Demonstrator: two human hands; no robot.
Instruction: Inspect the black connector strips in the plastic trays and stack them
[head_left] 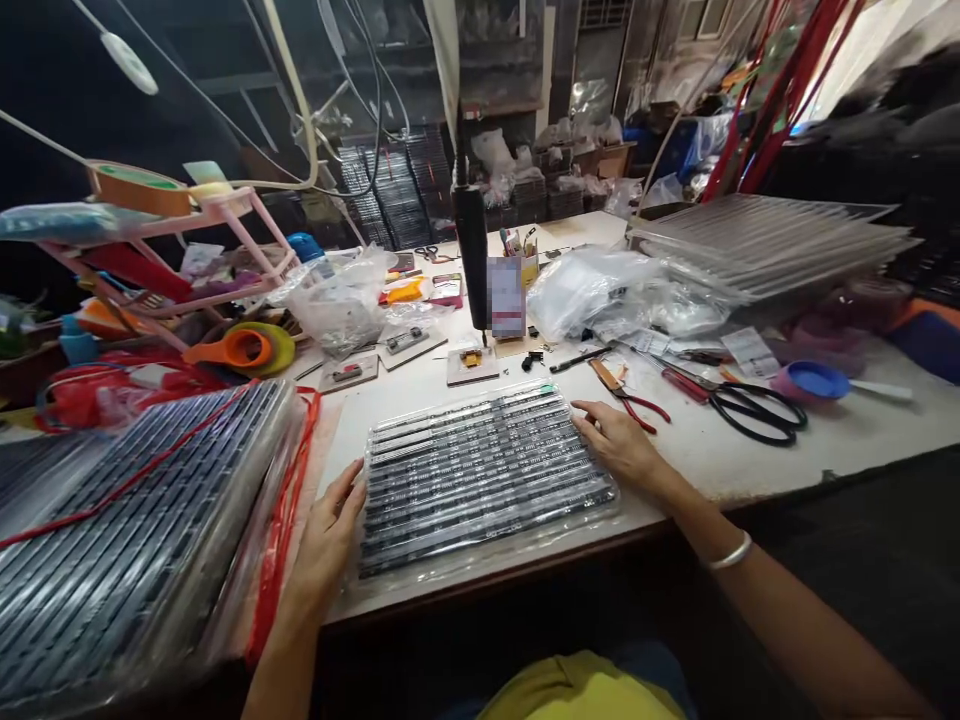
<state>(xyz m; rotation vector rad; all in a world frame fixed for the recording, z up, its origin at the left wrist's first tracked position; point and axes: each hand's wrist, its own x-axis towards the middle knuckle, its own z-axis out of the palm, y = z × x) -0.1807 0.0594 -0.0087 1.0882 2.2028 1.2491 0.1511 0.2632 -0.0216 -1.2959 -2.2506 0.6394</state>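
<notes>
Clear plastic tray [487, 470] with rows of dark strips lies flat at the desk's [832, 440] near edge, toward its left corner. Grip: left hand [334, 515] holds the tray's left edge, right hand [615, 440] holds its right edge near the far corner; both closed on it.

In the way: black screwdriver [471, 260] hangs tip down past the tray's far edge, over a small block [472, 378]. Two more blocks sit left of it. Strapped stack of filled trays [135, 520] crowds the left forearm, red strap [289, 515] down its side. Pink rack [225, 203] behind the stack, orange ring [214, 352] near its foot.

Right side: pliers [630, 400] just beyond the right hand, scissors [757, 412] and blue dish [817, 380] farther toward the desk's right edge. Bags [600, 290] pile up mid-desk, clear trays [765, 245] stacked at the far right.

Writing: tiny marks on the strips, too small to read. Card [506, 295] by the screwdriver is partly blurred out, text unreadable. Paper slip [750, 352] near the scissors has print, illegible. Green spot [550, 388] on the tray's far right corner.
</notes>
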